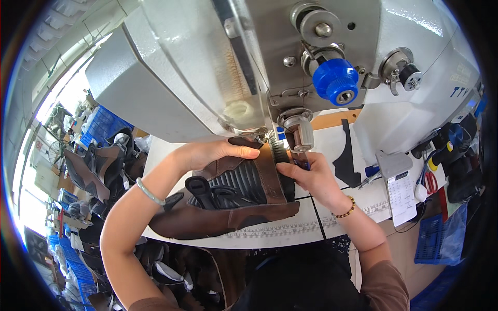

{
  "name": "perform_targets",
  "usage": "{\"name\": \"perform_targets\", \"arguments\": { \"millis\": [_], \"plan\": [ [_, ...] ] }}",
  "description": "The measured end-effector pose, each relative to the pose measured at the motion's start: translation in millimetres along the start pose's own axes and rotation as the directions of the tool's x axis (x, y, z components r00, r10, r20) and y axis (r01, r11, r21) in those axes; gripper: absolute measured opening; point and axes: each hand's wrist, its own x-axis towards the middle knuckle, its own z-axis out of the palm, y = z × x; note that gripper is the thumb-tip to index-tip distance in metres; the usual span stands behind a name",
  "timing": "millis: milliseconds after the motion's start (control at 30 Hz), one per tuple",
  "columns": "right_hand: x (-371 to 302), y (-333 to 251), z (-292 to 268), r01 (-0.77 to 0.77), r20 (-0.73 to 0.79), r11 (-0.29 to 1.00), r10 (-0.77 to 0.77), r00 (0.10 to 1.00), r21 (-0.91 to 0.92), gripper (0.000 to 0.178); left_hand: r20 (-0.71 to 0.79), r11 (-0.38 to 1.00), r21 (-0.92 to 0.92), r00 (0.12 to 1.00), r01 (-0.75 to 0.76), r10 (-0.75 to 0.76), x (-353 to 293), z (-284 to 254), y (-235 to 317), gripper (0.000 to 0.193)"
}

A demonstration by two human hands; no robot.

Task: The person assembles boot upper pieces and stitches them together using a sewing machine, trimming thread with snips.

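Boot upper [270,179], brown and black leather, lies at centre frame on the white table [275,234], its top end under the head of the sewing machine [192,67]. Left hand [210,155] grips its upper edge, thumb flat on top, fingers mostly hidden. Right hand [314,179] pinches the far-right edge, thumb on the leather; a small blue item shows by its fingers, too obscured to identify.

Risks, as judged: the left thumb sits close to the needle area, so a slip or a sudden feed could bring it under. Uneven pull between the hands could skew the layers and bend a seam. The loose black strap [199,192] could fold under if the piece swings. Black leather piece [346,160], right of centre, lies clear of both hands.
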Motion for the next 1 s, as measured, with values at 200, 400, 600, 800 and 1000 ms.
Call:
{"name": "perform_targets", "arguments": {
  "millis": [200,400,600,800,1000],
  "plan": [
    [0,18,11,0.151,-0.050,0.977,-0.145,0.988,0.153,0.016,0.075,0.988,-0.138,0.995,0.072,-0.062,2,1,3,0.048],
    [1,21,14,0.161,-0.067,0.967,-0.151,0.986,0.195,0.011,0.063,0.998,-0.040,0.997,0.043,-0.040,1,-4,2,0.054],
    [4,31,16,0.138,-0.131,0.960,-0.108,0.985,0.244,0.011,0.093,1.000,-0.007,0.995,-0.027,0.027,9,-12,-6,0.057],
    [7,32,14,0.091,-0.139,0.912,-0.038,0.990,0.400,0.012,0.101,0.991,-0.075,0.990,0.107,-0.099,6,-10,-4,0.057],
    [6,24,19,0.207,-0.231,0.949,-0.152,0.961,0.239,0.011,0.142,0.995,-0.057,0.987,0.084,-0.076,3,-3,-1,0.058]
  ]
}}
